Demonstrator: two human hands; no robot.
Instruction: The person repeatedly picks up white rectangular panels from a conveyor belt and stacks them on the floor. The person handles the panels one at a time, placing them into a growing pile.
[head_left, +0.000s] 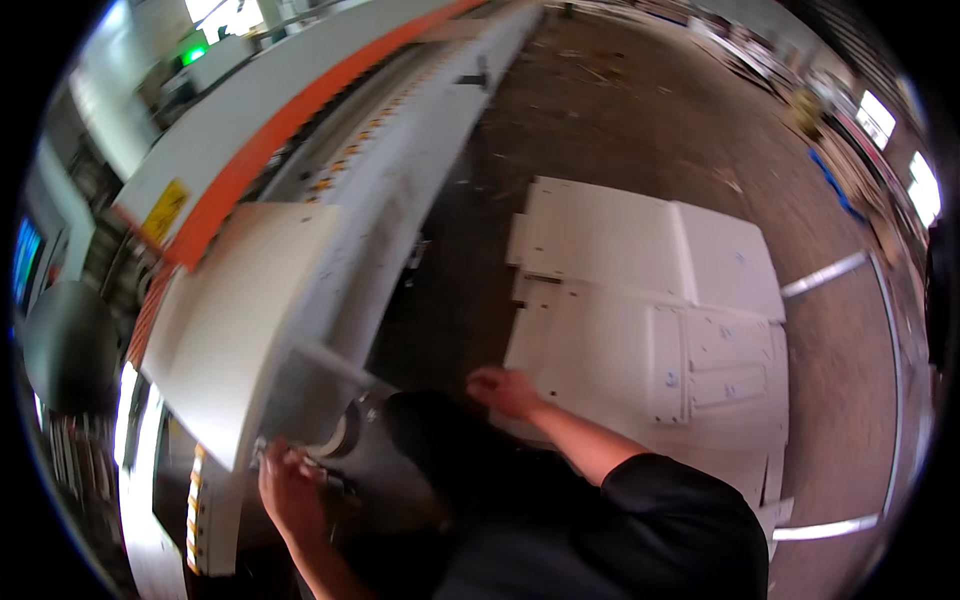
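Note:
My left hand (pixel 292 490) is beside the near corner of a white panel (pixel 245 300) that lies on the machine bed at the left. Its fingers are bent and blurred, and whether they touch the panel's edge I cannot tell. My right hand (pixel 508 391) hovers at the left edge of a stack of off-white panels (pixel 600 350), its fingers loosely bent and apart, with nothing seen in them. Small holes and a raised rectangular outline mark the stack's upper faces. My dark-clothed body hides part of the floor and of the stack's near side.
A long grey machine bed (pixel 400 170) with an orange-edged white beam (pixel 290 90) runs away at the left. Right of the stack, a pale metal frame (pixel 888 300) lies on the brown floor (pixel 640 110). A screen (pixel 27 262) glows at the far left.

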